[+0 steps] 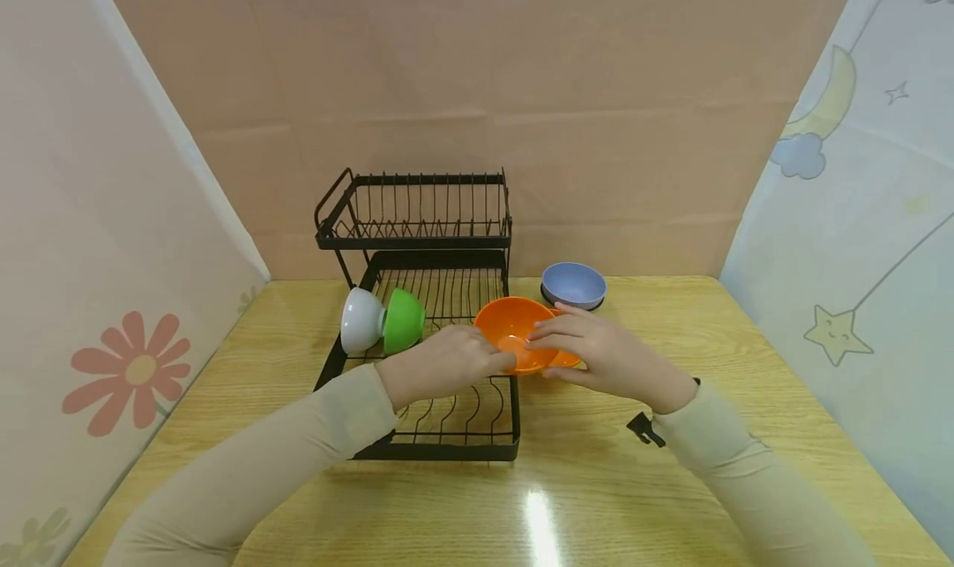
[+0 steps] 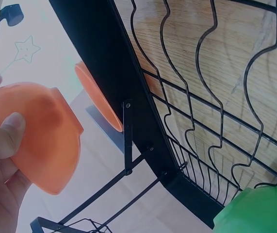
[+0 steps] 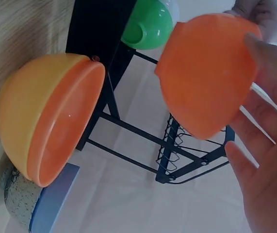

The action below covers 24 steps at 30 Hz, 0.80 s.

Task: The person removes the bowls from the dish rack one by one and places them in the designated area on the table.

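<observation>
An orange bowl [image 1: 507, 323] is held above the right side of the black dish rack [image 1: 514, 447], its open side tilted toward the head camera. My left hand [image 1: 447, 358] grips its rim; in the left wrist view the thumb lies against the orange bowl's outer wall [image 2: 51, 141]. My right hand [image 1: 596, 348] is at the bowl's right side with fingers extended, one fingertip overlapping its edge in the right wrist view. A second orange bowl [image 3: 41, 111] sits on the table behind and to the right, partly hidden by the held one and my right hand.
On the rack's lower left, a white bowl [image 1: 361, 320] and a green bowl [image 1: 403, 322] stand on their sides, close together. Above the rear is an upper wire tier [image 1: 417, 242]. A blue bowl [image 1: 574, 284] rests on the wooden table right of the rack.
</observation>
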Each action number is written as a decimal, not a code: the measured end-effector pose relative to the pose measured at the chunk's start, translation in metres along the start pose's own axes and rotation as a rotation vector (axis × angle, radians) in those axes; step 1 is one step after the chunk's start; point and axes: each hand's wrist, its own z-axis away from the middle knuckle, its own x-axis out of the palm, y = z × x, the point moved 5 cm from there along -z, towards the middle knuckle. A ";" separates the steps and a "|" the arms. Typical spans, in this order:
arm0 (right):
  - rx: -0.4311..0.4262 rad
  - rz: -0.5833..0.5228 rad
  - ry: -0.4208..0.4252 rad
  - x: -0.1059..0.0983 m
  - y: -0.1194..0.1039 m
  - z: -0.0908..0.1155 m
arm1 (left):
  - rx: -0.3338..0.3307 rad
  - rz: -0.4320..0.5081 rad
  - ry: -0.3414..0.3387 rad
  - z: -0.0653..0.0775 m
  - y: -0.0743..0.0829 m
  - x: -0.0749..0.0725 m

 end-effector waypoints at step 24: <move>-0.046 0.088 -0.074 0.025 -0.010 -0.006 | 0.023 0.000 -0.009 -0.003 0.005 0.000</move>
